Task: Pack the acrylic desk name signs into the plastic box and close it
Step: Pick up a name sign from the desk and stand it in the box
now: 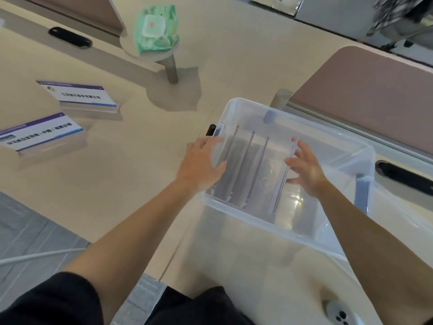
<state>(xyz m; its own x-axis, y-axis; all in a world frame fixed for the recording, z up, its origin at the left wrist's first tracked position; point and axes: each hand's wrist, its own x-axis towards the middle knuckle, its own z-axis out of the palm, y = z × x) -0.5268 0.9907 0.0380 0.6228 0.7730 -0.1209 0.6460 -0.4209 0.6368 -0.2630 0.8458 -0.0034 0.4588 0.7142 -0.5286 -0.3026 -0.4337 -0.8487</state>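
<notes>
A clear plastic box (262, 221) stands open on the desk in front of me. Several acrylic name signs (243, 165) stand on edge inside it, side by side. My left hand (201, 163) rests over the box's left rim, its spread fingers touching the leftmost signs. Inside the box, my right hand (307, 167) has its fingers spread, the fingertips against the rightmost sign (281, 181). Two more name signs lie on the desk to the left, one farther back (79, 95), one nearer (39, 134). No box lid is plainly visible.
A green pack of wipes (155, 29) sits on a small round stand behind the box. Desk dividers rise at the right (365, 95) and top left. Black cable slots (405, 177) are set in the desks. A white socket (339, 315) lies near the front edge.
</notes>
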